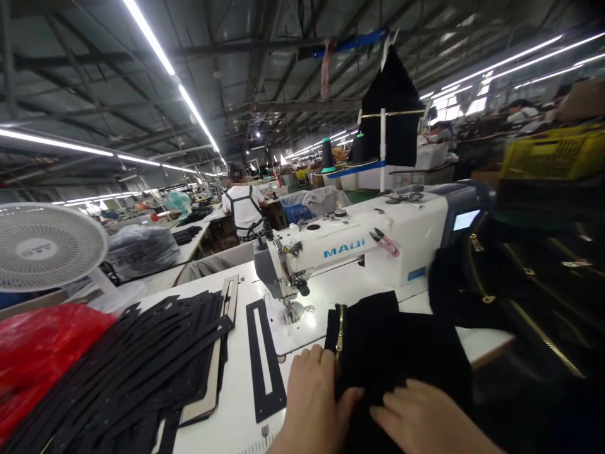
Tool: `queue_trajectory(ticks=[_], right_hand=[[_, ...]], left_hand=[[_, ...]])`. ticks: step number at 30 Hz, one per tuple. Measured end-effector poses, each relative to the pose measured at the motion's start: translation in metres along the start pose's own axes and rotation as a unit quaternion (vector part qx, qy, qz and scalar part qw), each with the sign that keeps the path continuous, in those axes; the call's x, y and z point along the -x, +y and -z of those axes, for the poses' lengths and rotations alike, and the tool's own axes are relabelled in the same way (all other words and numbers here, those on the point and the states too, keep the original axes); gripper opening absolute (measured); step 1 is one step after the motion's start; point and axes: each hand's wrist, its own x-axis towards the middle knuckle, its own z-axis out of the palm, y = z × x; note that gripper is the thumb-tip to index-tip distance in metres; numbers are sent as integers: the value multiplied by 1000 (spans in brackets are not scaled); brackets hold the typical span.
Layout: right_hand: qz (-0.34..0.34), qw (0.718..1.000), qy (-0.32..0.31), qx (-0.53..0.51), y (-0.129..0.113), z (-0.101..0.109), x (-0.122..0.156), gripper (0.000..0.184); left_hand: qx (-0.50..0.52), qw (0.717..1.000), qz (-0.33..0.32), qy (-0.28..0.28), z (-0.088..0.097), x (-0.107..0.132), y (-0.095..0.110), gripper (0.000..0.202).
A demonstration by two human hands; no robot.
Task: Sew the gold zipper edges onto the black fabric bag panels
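Observation:
A black fabric piece (406, 343) with a gold-toothed zipper (341, 328) along its left side lies in front of the sewing machine (326, 243). My left hand (314, 397) grips this fabric at its left edge, below the zipper pull, thumb lying over the cloth. To the right, my right hand (425, 416) holds the near part of the same fabric with bent fingers; some fingertips are hidden in the dark cloth. Left of my left hand, a black slotted frame strip (265, 362) rests flat on the white table (236, 378). The needle area is beyond my hands, apart from the fabric.
Many black slotted strips (155, 359) are piled at left, beside a red plastic bag (42, 359) and a white fan (47, 249). Pink-handled thread snips (386, 242) sit on the machine. More black zippered pieces (534, 284) hang at right. A person (243, 208) stands ahead.

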Motion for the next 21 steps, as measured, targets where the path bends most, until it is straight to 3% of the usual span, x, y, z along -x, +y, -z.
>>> queue_trajectory(ticks=[3, 6, 9, 12, 14, 17, 21], right_hand=[[-50, 992, -100, -59, 38, 13, -38, 13], [-23, 968, -205, -141, 66, 5, -74, 17], [-4, 940, -275, -203, 73, -4, -88, 20], [5, 927, -297, -231, 65, 5, -89, 17], [18, 931, -277, -236, 59, 24, -88, 12], [44, 960, -197, -195, 50, 59, -87, 10], [83, 992, -71, -55, 46, 91, -82, 20]], left_hand=[[-4, 999, 27, -34, -2, -5, 5, 11], [6, 997, 53, -51, 8, -5, 3, 9], [15, 998, 19, -61, 31, -2, 1, 11], [29, 997, -35, -59, 59, 2, 2, 14], [30, 996, -56, -56, 77, 3, 3, 15], [23, 995, -86, -47, 102, 2, 10, 14], [-38, 993, -105, -42, 130, -5, 24, 10]])
